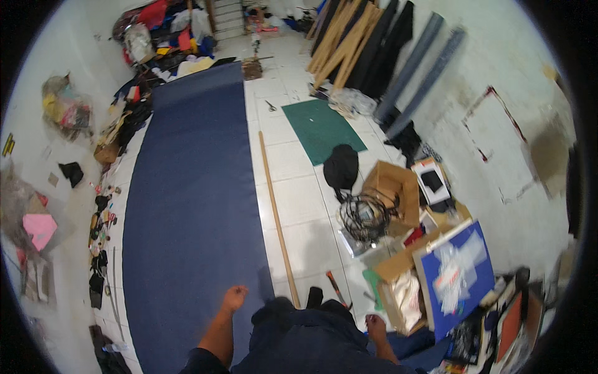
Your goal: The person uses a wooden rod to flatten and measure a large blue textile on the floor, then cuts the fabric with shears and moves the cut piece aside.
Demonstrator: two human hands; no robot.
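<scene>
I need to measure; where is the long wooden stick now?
In the head view, the long wooden stick lies on the white tiled floor, along the right edge of the blue fabric.

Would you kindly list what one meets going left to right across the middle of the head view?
Pink paper → long blue fabric → wooden stick → coiled black cables → open cardboard box.

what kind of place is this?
Probably a small sewing or upholstery workshop. A long navy fabric sheet is spread over the tiled floor, rolls of material lean on the wall, and a green cutting mat lies nearby. The left hand rests on the fabric.
</scene>
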